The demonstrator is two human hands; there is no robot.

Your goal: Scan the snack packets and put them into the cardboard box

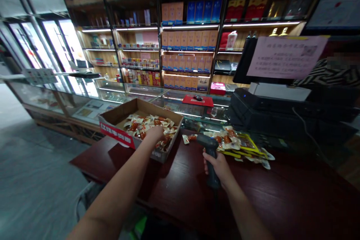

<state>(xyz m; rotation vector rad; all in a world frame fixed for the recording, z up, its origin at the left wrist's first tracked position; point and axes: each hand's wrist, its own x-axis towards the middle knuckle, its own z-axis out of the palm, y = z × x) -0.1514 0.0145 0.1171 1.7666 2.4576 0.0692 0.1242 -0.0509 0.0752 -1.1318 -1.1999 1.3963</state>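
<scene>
My left hand (154, 134) reaches down into a cardboard box (112, 120) full of small wrapped snack packets (135, 123). Its fingers are hidden among the packets, so their grip does not show. In my right hand (218, 167) is a black barcode scanner (209, 143), held upright by its handle, its head pointing left. One loose snack packet (192, 138) lies on the table just left of the scanner head. Behind the scanner rests a pile of more wrapped snacks (231, 138) together with flat yellow-edged packets (250, 146).
Under the box and packets is a dark red table (180, 180), against a glass counter (168, 95). A red mat (194, 100) with a mouse (198, 98) lies behind. At right stand a monitor with a pink sign (284, 57) and a person in a striped top (334, 71).
</scene>
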